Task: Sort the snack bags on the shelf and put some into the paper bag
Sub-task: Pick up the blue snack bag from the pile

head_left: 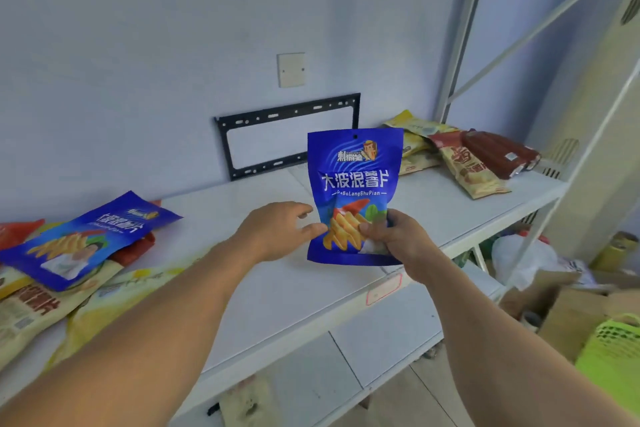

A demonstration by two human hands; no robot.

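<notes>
A blue snack bag [355, 177] with white lettering stands upright above the middle of the white shelf [277, 288]. My right hand [398, 239] grips its lower right corner. My left hand [280, 229] touches its lower left edge with thumb and fingers. A second blue bag [86, 239] lies flat on a pile of yellow and red bags [41, 305] at the shelf's left. Another pile of yellow, beige and dark red bags [464, 152] lies at the shelf's back right. No paper bag is clearly visible.
A black wall bracket [287, 135] and a switch plate [291, 69] are behind the shelf. White shelf posts [460, 31] rise at the right. Below right are cardboard boxes [561, 308], a white plastic bag [523, 260] and a green basket [613, 350].
</notes>
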